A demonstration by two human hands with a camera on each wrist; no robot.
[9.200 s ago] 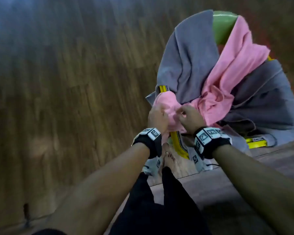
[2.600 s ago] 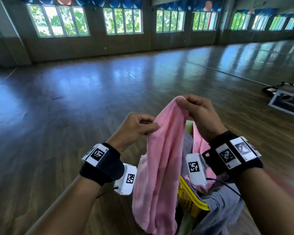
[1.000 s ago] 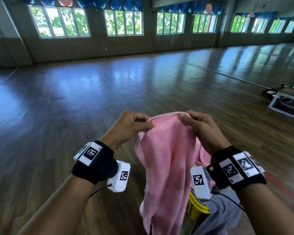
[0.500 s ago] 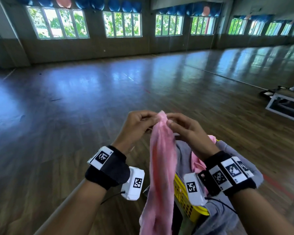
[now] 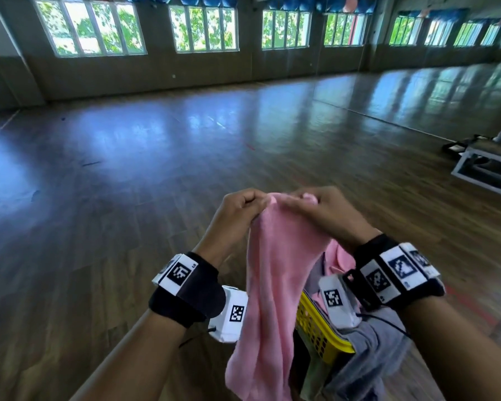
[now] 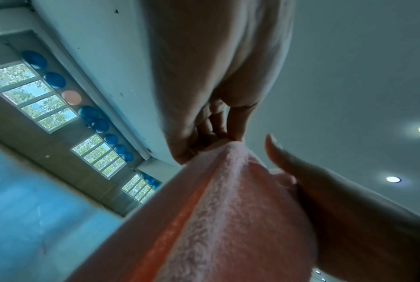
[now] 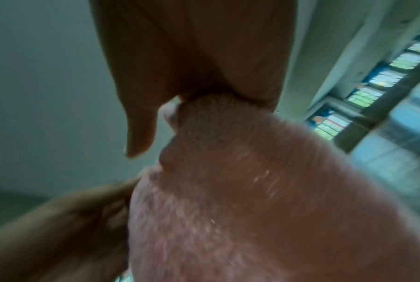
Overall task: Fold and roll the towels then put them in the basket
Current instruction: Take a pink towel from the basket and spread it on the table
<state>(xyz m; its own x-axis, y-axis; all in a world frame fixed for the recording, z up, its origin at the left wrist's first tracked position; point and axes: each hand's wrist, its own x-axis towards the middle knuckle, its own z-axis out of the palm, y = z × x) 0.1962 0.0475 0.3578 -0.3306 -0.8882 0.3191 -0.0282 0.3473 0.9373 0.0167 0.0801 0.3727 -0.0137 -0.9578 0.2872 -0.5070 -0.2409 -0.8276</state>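
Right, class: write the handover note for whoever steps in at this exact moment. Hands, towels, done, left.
Left hand and right hand both pinch the top edge of the pink towel, held up and hanging unfolded.
Yellow basket sits below, with grey towels draped over it and another pink piece beside them.
Done: one towel picked up.
Left: fold and roll every towel, then put them in the basket.

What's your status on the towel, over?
Left hand and right hand both pinch pink towel at top edge. Towel hangs unfolded. Yellow basket below, draped with grey towels. Nothing blocking.
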